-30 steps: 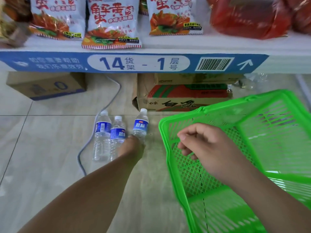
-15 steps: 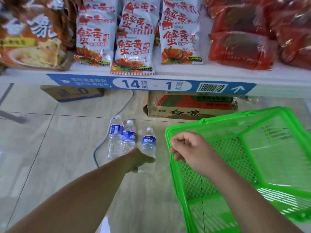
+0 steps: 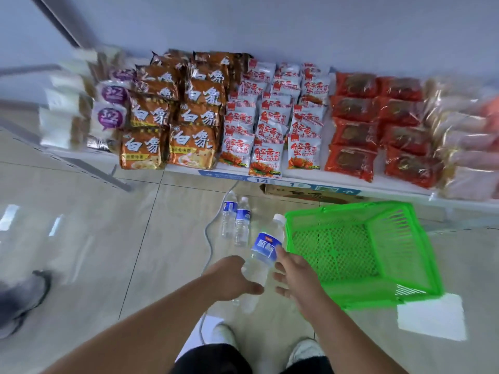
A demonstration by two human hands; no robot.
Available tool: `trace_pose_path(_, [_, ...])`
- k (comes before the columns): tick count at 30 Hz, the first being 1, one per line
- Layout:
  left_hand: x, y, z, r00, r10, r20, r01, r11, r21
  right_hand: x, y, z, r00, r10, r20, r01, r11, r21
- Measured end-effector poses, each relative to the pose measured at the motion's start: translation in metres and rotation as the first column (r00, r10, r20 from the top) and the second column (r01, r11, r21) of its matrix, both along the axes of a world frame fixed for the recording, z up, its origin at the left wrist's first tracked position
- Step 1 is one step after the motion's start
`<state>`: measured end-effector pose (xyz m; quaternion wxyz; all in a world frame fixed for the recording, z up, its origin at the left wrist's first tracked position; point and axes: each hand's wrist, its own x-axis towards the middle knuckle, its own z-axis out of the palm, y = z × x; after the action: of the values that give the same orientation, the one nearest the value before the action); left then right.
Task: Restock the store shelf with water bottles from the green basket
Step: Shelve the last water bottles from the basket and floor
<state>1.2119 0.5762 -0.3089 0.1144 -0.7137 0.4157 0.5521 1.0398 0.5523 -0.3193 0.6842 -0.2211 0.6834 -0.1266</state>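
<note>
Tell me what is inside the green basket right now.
Only its own mesh floor and walls show inside the green basket; no bottles are visible in it. The right hand covers the near left corner, so that part cannot be checked.

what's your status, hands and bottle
Left hand grips bottle low, right hand holds it at the label. Bottle off the floor, tilted. Two more bottles stand left of basket. Shelf packed with snack packs.
</note>
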Motion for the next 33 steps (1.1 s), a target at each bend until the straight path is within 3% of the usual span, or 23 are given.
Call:
trace_pose_path(5, [-0.011,0.013,0.117,0.995,-0.091,-0.051,0.086,0.991,-0.106,0.007,-0.002,0.124,0.983,-0.151,-0.103,0.143,0.987,-0.076])
trace_pose_path(12, [-0.014,0.022,0.292,0.997,-0.070,-0.036,0.055,0.942,-0.331,0.005,-0.006,0.291,0.988,-0.146,-0.051,0.122,0.939,-0.323])
trace_pose_path(22, [-0.010,0.010,0.448,0.988,-0.109,-0.111,-0.003,0.702,-0.712,0.004,-0.025,0.487,0.995,-0.021,-0.095,-0.059,0.641,-0.765])
trace_pose_path(29, [-0.033,-0.002,0.529,0.973,-0.211,-0.095,0.028,0.516,-0.856,-0.023,-0.029,0.584,0.985,-0.076,-0.155,-0.108,0.429,-0.897])
trace_pose_path(33, [-0.059,-0.008,0.561,0.969,-0.228,-0.100,0.017,0.460,-0.888,-0.047,-0.029,0.621,0.987,-0.088,-0.137,-0.095,0.370,-0.924])
